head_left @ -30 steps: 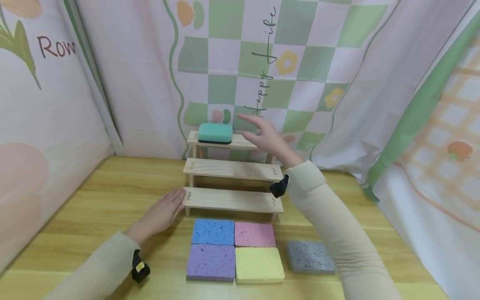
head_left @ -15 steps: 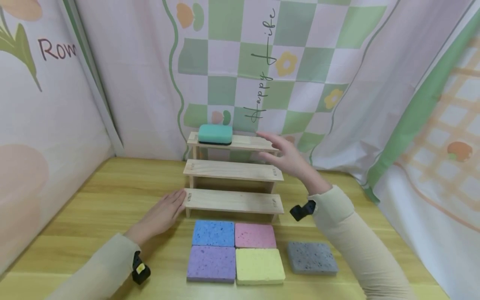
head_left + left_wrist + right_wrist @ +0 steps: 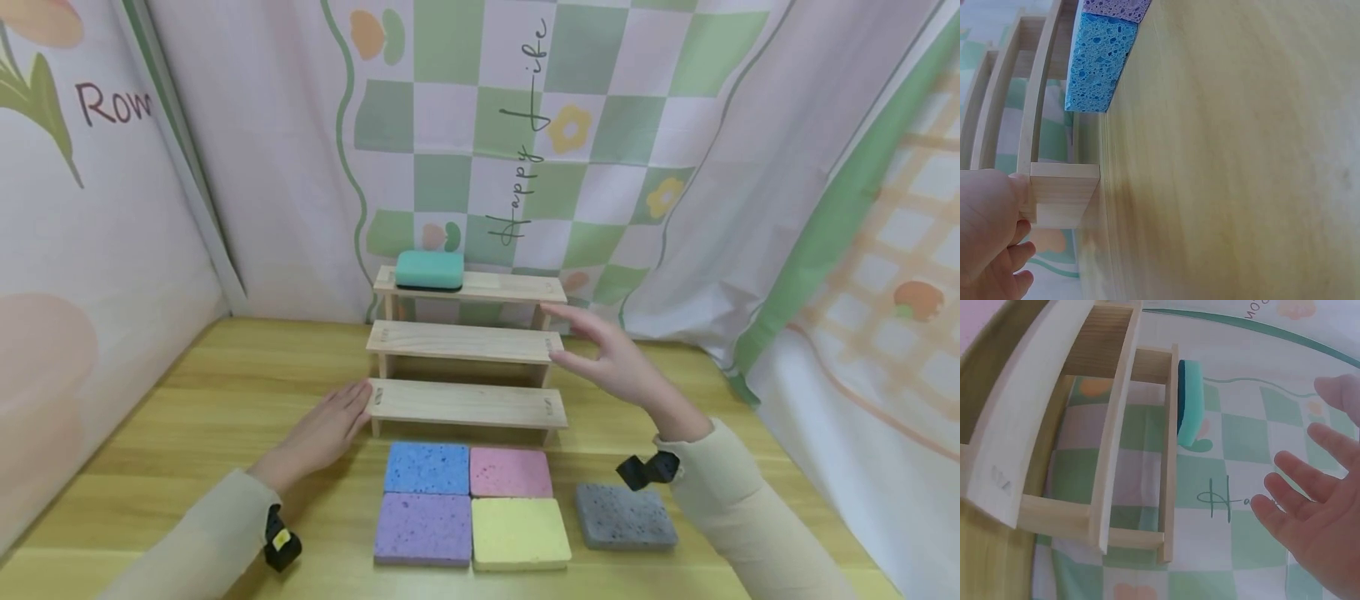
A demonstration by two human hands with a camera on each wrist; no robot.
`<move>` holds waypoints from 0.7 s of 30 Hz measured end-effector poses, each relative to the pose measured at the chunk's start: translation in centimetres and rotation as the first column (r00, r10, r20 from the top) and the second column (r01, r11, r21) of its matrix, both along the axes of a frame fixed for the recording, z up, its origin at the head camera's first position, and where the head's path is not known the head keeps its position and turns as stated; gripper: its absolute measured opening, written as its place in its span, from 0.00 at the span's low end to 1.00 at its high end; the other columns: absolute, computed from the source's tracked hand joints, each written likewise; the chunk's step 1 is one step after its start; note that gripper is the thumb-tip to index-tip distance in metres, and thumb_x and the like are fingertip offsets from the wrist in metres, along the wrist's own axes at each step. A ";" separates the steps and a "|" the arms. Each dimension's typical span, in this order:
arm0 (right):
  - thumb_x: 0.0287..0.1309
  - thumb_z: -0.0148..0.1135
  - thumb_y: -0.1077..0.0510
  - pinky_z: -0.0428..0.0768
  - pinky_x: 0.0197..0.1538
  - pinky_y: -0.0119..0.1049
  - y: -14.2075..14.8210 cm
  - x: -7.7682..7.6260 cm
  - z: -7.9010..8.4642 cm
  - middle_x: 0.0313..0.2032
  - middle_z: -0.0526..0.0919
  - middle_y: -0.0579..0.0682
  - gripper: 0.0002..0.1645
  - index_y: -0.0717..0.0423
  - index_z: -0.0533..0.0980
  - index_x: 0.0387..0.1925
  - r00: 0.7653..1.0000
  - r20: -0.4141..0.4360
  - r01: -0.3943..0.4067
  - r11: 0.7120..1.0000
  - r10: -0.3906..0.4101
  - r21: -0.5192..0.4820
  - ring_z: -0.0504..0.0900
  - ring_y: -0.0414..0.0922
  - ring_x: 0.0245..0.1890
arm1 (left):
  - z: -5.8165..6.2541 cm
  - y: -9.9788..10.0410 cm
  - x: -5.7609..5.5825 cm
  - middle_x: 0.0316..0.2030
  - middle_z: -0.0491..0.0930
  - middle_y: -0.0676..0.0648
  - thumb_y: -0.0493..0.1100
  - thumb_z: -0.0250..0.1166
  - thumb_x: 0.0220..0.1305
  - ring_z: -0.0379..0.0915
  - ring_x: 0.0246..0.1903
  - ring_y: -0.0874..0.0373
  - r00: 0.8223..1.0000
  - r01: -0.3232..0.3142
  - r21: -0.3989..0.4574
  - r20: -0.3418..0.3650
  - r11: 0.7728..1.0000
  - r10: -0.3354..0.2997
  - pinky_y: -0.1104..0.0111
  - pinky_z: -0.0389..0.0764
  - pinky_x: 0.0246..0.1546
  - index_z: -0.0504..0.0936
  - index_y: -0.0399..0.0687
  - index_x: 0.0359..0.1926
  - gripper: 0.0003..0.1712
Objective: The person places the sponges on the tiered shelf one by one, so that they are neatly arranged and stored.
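A three-step wooden rack (image 3: 465, 405) stands on the table. Fingers of my left hand (image 3: 315, 433) rest against the left end of its lowest step; the left wrist view shows that contact close up. On the top step, at the left, lies a teal rounded block (image 3: 430, 270) with a dark underside, possibly a sponge. My right hand (image 3: 618, 362) hangs in the air near the rack's right end, fingers spread and holding nothing. Before the rack lie a blue sponge (image 3: 427, 468), a pink sponge (image 3: 510, 472), a purple sponge (image 3: 423, 528) and a yellow sponge (image 3: 521, 533), side by side.
A grey sponge (image 3: 626, 517) lies apart, right of the yellow one and below my right wrist. Behind the rack hangs a checked curtain (image 3: 510, 125), with more fabric at both sides of the wooden table (image 3: 225, 375).
My right hand has drawn back from beside the teal block, moving right and down toward me, still spread. The left hand, rack and sponges stay where they were.
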State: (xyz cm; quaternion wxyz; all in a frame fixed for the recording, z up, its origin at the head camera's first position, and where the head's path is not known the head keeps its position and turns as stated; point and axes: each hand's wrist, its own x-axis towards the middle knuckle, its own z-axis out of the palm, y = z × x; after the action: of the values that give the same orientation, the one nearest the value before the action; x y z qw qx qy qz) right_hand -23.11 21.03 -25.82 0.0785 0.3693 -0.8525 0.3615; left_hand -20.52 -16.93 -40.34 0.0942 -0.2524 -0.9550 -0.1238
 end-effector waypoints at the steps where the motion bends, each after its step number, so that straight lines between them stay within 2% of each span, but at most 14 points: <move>1: 0.58 0.60 0.63 0.58 0.63 0.51 0.2 0.3 -0.1 0.64 0.63 0.55 0.33 0.59 0.62 0.65 1.000 0.010 0.002 1.000 -0.002 0.001 0.60 0.53 0.63 | 0.0 0.0 0.0 0.63 0.57 0.31 0.41 0.47 0.71 0.53 0.63 0.38 1.000 -0.001 -0.001 0.001 1.000 0.001 0.49 0.55 0.62 0.57 0.25 0.64 0.28; 4: 0.58 0.60 0.62 0.59 0.63 0.51 0.8 1.0 -0.6 0.63 0.64 0.55 0.33 0.57 0.62 0.65 1.000 0.022 0.007 1.000 -0.008 0.012 0.61 0.52 0.62 | -0.1 0.0 0.0 0.64 0.56 0.31 0.41 0.46 0.71 0.52 0.63 0.38 1.000 -0.005 0.000 0.005 1.000 0.005 0.49 0.55 0.62 0.57 0.25 0.64 0.28; 11: 0.56 0.62 0.65 0.63 0.61 0.47 2.6 2.0 -1.9 0.62 0.65 0.57 0.33 0.60 0.63 0.64 1.000 -0.014 -0.012 0.999 0.013 0.038 0.62 0.49 0.61 | -0.2 0.0 -0.1 0.64 0.56 0.31 0.42 0.45 0.72 0.52 0.63 0.38 1.000 -0.002 0.016 0.005 1.000 0.002 0.48 0.54 0.62 0.57 0.25 0.64 0.27; 17: 0.55 0.63 0.64 0.64 0.61 0.35 4.3 2.9 -3.1 0.61 0.66 0.55 0.35 0.56 0.63 0.64 1.000 0.002 -0.027 0.998 0.027 0.058 0.62 0.41 0.61 | -0.2 0.1 -0.1 0.64 0.56 0.31 0.42 0.46 0.72 0.52 0.63 0.38 1.000 -0.006 0.014 0.007 1.000 0.006 0.49 0.54 0.62 0.57 0.26 0.64 0.28; 21: 0.53 0.64 0.65 0.62 0.60 0.27 5.3 3.3 -4.2 0.61 0.66 0.57 0.36 0.58 0.64 0.63 0.999 0.017 -0.051 0.997 0.050 0.065 0.62 0.37 0.60 | -0.1 0.1 0.0 0.64 0.56 0.31 0.42 0.46 0.72 0.52 0.63 0.38 1.000 -0.009 0.015 0.009 1.000 0.009 0.49 0.54 0.62 0.57 0.26 0.64 0.28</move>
State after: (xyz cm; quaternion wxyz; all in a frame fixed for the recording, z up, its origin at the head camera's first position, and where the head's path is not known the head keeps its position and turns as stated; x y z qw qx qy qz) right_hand -19.85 26.30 -30.01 0.0509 0.3904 -0.8548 0.3381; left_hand -20.56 -16.87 -40.48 0.0925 -0.2467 -0.9556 -0.1315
